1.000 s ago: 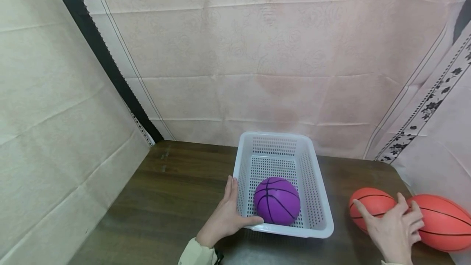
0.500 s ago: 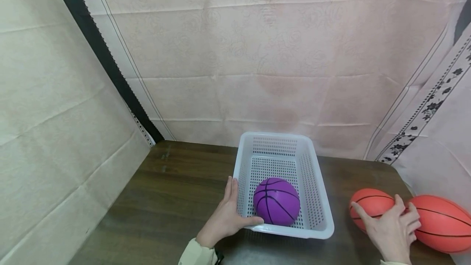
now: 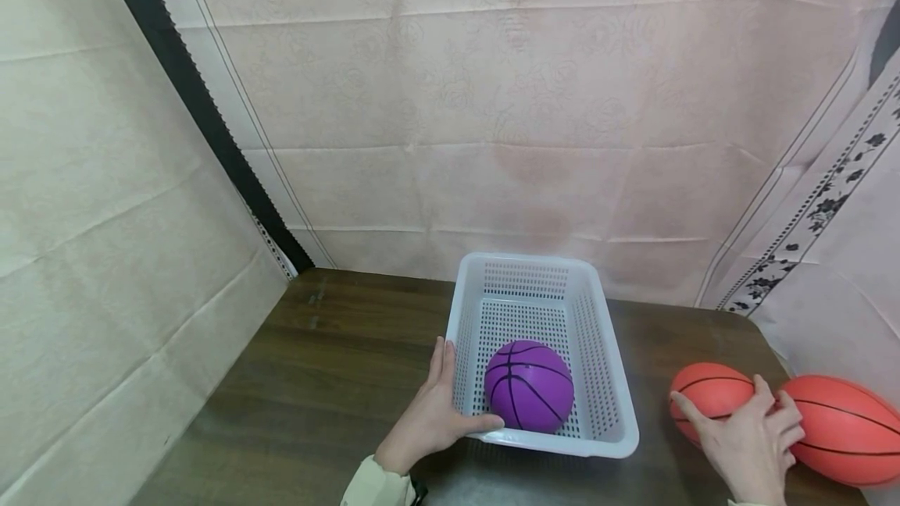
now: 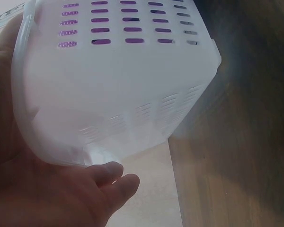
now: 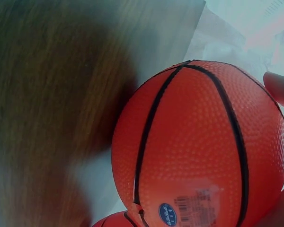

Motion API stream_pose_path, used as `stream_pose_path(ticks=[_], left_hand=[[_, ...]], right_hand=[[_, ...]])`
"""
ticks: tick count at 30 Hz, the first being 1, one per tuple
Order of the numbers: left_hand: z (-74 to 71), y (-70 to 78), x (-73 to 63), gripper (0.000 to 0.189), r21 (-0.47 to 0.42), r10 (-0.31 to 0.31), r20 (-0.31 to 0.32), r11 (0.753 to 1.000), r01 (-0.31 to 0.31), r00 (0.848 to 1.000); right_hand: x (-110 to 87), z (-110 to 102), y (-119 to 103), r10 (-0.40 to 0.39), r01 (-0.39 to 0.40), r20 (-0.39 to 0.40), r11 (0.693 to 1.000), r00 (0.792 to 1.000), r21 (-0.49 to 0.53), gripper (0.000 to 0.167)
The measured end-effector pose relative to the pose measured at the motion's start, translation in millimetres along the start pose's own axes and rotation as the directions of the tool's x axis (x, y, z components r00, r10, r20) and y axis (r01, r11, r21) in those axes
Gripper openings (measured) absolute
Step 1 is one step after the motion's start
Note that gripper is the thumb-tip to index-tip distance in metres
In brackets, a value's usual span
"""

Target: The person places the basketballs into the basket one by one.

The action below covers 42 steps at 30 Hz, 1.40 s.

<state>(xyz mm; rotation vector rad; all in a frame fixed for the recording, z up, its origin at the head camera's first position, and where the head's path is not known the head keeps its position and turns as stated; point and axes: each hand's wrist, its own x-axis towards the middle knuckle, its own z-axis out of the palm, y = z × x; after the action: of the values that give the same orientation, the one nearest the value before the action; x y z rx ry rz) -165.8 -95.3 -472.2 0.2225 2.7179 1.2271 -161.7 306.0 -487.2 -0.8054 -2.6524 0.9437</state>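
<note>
A purple toy basketball rests inside a pale plastic basket, toward its near end. My left hand holds the basket's near left corner, thumb over the front rim and fingers along the left side. At the right, my right hand grips the smaller-looking orange basketball, thumb on its left and fingers on its right. A second orange basketball lies just beside those fingers. In the right wrist view, an orange ball with black seams and a label fills much of the frame.
The dark wooden table extends to the left of the basket. A pale cloth wall rises behind the table. Another cloth hangs at the left, and a flower-edged cloth at the right.
My right hand's fingers have drawn in slightly around the left orange basketball. The basket, the purple ball and my left hand look unchanged.
</note>
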Motion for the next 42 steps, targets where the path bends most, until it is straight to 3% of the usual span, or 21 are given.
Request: stream_pose_path(ticks=[17,42], left_hand=[[0.5,0.7,0.3,0.135,0.017,-0.001,-0.005,1.000,0.001,1.000],[-0.8,3.0,-0.3,0.135,0.027,-0.015,0.002,1.000,0.015,1.000]], right_hand=[[1.0,0,0,0.021,-0.021,-0.001,0.999,1.000,-0.034,0.125],[-5.4,-17,-7,0.037,-0.037,-0.014,0.999,0.999,0.030,0.122]])
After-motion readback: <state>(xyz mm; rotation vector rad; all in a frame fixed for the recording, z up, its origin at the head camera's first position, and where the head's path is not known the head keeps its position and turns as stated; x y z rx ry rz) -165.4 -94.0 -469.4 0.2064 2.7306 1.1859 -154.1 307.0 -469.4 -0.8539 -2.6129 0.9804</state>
